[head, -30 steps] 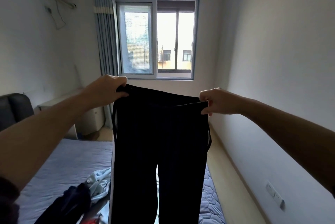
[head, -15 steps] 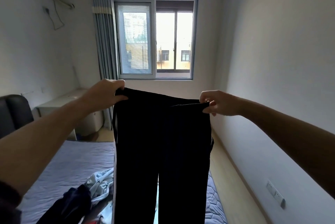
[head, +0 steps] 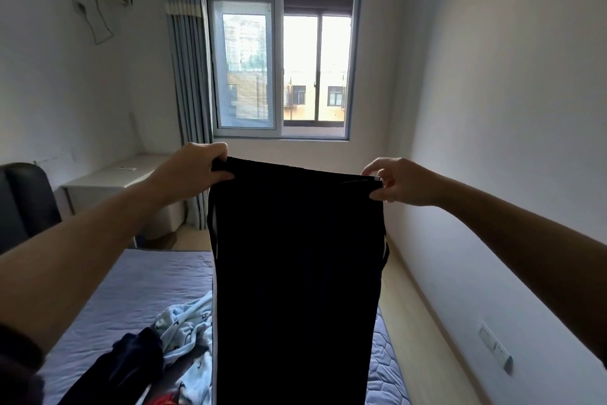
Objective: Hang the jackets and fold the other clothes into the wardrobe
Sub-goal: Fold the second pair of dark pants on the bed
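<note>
A pair of black trousers (head: 295,273) hangs in the air in front of me, held up by the waistband and spread wide. My left hand (head: 193,171) grips the left end of the waistband with curled fingers. The right end is pinched between thumb and fingers of my right hand (head: 394,181). The legs hang together as one dark panel and run out of the bottom of the view. On the bed below lie a light blue patterned garment (head: 187,326), a dark navy garment (head: 124,368) and something red (head: 167,399).
The bed (head: 124,286) with a lilac cover fills the lower left. A white desk (head: 111,181) and a dark chair (head: 23,204) stand by the left wall. A window (head: 282,66) and a curtain (head: 187,76) are ahead. A strip of floor (head: 423,339) runs along the right wall.
The gap between the two trouser legs has closed, so they hang together. My right hand's grip has loosened to a fingertip pinch. Both hands stay at about the same height.
</note>
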Demonstrator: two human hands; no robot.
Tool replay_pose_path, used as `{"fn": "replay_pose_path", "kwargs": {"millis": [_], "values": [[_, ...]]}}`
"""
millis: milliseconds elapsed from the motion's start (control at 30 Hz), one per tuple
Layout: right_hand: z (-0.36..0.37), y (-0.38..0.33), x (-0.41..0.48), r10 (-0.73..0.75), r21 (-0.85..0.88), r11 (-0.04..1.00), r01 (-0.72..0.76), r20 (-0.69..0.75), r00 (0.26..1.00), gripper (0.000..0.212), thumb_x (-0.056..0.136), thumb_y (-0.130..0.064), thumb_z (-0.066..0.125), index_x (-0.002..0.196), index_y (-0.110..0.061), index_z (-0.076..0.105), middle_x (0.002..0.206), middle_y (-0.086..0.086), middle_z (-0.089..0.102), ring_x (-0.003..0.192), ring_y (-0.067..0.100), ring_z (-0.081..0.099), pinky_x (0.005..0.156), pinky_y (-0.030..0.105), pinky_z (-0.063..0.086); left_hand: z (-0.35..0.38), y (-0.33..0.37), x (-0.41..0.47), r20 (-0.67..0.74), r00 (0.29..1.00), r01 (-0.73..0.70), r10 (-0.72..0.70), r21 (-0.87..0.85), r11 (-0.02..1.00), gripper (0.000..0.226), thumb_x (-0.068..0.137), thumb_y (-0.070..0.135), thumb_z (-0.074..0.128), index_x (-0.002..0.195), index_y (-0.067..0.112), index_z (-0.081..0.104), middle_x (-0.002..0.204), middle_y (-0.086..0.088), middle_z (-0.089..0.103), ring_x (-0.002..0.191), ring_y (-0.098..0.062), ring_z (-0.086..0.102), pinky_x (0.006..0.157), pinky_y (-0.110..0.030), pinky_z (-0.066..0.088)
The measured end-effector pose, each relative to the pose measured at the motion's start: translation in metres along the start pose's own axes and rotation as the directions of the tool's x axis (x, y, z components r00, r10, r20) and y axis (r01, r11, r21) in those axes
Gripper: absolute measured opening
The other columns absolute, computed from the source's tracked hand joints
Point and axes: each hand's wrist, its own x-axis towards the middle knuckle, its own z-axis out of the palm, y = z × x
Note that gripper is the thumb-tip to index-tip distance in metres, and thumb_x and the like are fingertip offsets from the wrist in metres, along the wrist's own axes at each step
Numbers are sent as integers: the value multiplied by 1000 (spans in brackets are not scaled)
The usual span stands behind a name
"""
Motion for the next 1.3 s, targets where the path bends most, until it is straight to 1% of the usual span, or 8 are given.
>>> {"fn": "replay_pose_path", "kwargs": {"millis": [167, 233, 367, 433, 533, 633, 900, 1300], "values": [[10, -3, 4, 53, -74, 994, -75, -256, 965, 10, 82, -7, 69, 91, -4, 65, 66, 0, 52, 61, 12, 46, 60, 17, 37, 9, -2, 6, 136, 966, 238, -219, -143, 961, 49, 79, 19, 76, 120, 23, 51, 84, 11, 54, 70, -1, 53, 66, -22, 38], [13, -3, 3, 133, 145, 984, -101, -232, 964, 9, 86, -3, 64, 93, 3, 62, 74, 9, 55, 69, 17, 49, 68, 26, 40, 11, -5, 8, 202, 937, 333, -285, -261, 906, 26, 80, 11, 75, 102, 15, 62, 75, 15, 61, 65, 2, 56, 64, -19, 40], [24, -7, 1, 320, 675, 717, -174, -97, 943, 15, 98, -10, 48, 112, -8, 54, 89, 2, 60, 77, 12, 60, 63, 21, 50, 8, -1, 5, 498, 741, 660, -451, -664, 351, 23, 76, 22, 74, 98, 18, 69, 80, 7, 74, 68, -5, 68, 57, -16, 53], [31, -5, 5, 400, 750, 631, -197, -97, 911, 25, 98, -17, 50, 120, -5, 52, 97, 6, 62, 83, 14, 60, 65, 21, 53, 9, 3, 7, 576, 669, 728, -469, -634, 261, 30, 76, 33, 73, 102, 20, 68, 84, 2, 73, 69, -10, 69, 57, -20, 55], [40, -4, 20, 571, 747, 611, -263, -185, 800, 37, 92, -21, 62, 120, 3, 55, 109, 16, 64, 96, 26, 63, 91, 37, 53, 27, 15, 21, 491, 534, 797, -689, -564, 216, 35, 86, 30, 70, 108, 3, 64, 92, -11, 72, 80, -22, 70, 75, -32, 58], [50, -11, 34, 692, 812, 519, -269, -213, 690, 31, 87, -19, 69, 107, 4, 63, 109, 20, 67, 100, 32, 66, 94, 44, 53, 46, 40, 34, 295, 453, 809, -841, -533, 249, 31, 83, 31, 71, 92, 3, 65, 100, -14, 69, 93, -28, 67, 92, -39, 53], [73, -45, 42, 546, 769, 624, -135, -306, 780, 12, 85, -11, 69, 75, -5, 68, 68, 5, 64, 51, 5, 60, 53, 17, 49, 57, 109, 50, 328, 621, 662, -712, -707, 251, 14, 84, 19, 69, 85, 8, 61, 93, -17, 69, 86, -28, 69, 77, -43, 59], [94, -49, 15, 313, 626, 776, -78, -275, 909, 23, 92, -20, 59, 79, -5, 70, 75, 18, 64, 73, 22, 56, 80, 61, 49, 59, 147, 29, 443, 749, 556, -493, -825, 104, 9, 92, 9, 60, 92, 3, 68, 74, -7, 68, 57, -10, 67, 56, -21, 56]]}}
